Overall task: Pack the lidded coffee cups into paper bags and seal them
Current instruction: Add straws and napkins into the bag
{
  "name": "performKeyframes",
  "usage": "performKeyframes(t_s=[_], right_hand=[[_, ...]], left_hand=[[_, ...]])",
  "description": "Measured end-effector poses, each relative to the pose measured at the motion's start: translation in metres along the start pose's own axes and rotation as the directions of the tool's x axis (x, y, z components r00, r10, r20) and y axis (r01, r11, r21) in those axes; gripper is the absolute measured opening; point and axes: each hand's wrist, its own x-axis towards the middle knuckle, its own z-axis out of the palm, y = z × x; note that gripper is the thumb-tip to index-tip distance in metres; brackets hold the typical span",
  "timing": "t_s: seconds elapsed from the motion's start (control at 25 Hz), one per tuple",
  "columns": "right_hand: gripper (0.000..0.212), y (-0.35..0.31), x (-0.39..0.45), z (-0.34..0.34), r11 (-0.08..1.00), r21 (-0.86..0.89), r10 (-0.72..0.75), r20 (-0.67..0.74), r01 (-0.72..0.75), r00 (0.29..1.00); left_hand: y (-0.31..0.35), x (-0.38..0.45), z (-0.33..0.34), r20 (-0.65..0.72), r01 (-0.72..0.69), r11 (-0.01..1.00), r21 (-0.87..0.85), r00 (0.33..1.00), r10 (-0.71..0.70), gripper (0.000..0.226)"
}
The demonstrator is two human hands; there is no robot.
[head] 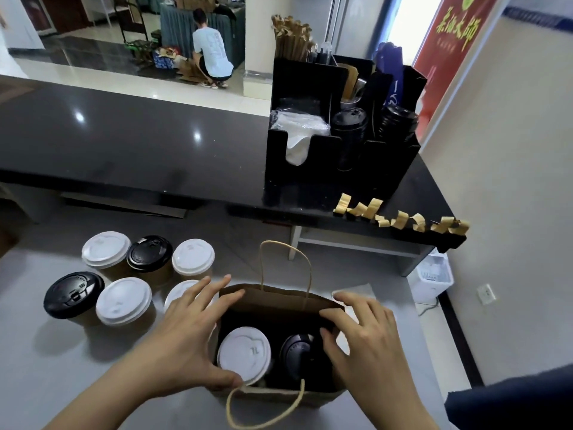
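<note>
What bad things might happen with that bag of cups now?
1. The bag is open, both hands, left and right, at its rim; a squeeze might tip the white-lidded cup or black-lidded cup inside.
2. The left arm is near the cups outside; it might knock one.

1. A paper bag [276, 301] stands on the surface [46, 361] between the left hand [186, 333] and the right hand [362, 333], two lidded cups [244, 353] side by side inside it.
2. Six more cups [124, 301] cluster left of the left hand.
3. An organizer [338, 128] sits on the raised counter [124, 131] beyond the right hand, tape strips [400, 218] along the counter's near edge.
</note>
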Motion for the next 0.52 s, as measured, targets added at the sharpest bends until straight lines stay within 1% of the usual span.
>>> performKeyframes(t_s=[0.08,0.24,0.4,0.52], right_hand=[[0.034,0.003,-0.003,0.001,0.999,0.029,0.037,0.032,-0.038,0.999],[0.037,0.003,-0.008,0.002,0.998,0.042,0.048,0.063,-0.051,0.997],[0.039,0.003,-0.011,0.001,0.994,0.061,0.083,0.056,-0.087,0.995],[0.037,0.005,-0.013,0.003,0.99,0.085,0.11,0.049,-0.114,0.993]], left_hand=[[-0.003,0.0,0.0,-0.009,-0.01,1.0,0.015,1.0,0.01,0.122],[-0.004,0.001,0.001,-0.046,-0.054,0.998,-0.013,0.998,0.053,0.117],[-0.001,0.003,-0.001,-0.051,-0.064,0.997,-0.047,0.997,0.062,0.112],[-0.001,0.004,0.0,-0.049,-0.067,0.997,-0.047,0.997,0.064,0.113]])
